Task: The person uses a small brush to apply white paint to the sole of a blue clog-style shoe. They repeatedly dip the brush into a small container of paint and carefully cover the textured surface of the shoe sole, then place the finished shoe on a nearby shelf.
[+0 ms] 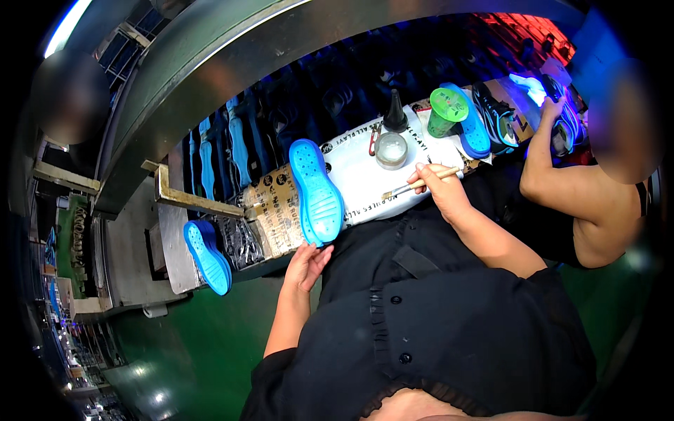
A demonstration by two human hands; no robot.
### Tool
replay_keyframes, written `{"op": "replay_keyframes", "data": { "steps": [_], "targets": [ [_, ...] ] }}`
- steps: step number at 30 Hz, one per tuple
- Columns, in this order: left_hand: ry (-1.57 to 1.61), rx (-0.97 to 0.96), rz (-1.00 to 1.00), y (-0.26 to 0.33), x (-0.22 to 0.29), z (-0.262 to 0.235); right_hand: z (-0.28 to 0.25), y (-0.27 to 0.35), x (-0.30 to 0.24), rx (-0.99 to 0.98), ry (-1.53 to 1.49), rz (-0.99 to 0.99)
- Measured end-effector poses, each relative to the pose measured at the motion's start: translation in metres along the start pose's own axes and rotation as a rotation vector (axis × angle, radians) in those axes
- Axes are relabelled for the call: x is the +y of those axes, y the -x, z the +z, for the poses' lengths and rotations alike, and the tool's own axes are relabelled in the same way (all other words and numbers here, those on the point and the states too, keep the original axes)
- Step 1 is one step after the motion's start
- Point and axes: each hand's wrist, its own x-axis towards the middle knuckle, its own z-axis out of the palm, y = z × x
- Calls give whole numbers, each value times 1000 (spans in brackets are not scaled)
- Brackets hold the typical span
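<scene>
My right hand [444, 189] is closed around the handle of a brush [414, 188], its bristles pointing left over a white printed sheet [358, 151]. A bright blue shoe sole [316, 189] lies lengthwise left of that sheet, the heel end toward me. At that heel end is my left hand [307, 266], fingers extended and somewhat apart, the tips at or against its edge; whether they bear any of its weight is unclear. A small round clear jar [391, 151] stands on the sheet beyond the brush. Farther left, another blue sole [207, 257] sits by the bench edge.
Behind the jar are a black cone-shaped bottle [395, 112] and a red-handled tool [375, 139]. A green cup [447, 112], a blue sole [474, 130] and a dark shoe [494, 116] stand right. A co-worker's arm [540, 165] reaches in there. A metal bar [196, 200] crosses at left.
</scene>
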Motion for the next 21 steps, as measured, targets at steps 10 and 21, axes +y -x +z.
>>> {"op": "replay_keyframes", "data": {
  "steps": [10, 21],
  "targets": [
    [564, 1024, 443, 83, 59, -216, 20, -17, 7, -77, -60, 22],
    [492, 938, 272, 50, 64, -240, 3, -15, 17, 5, -75, 46]
  ]
}}
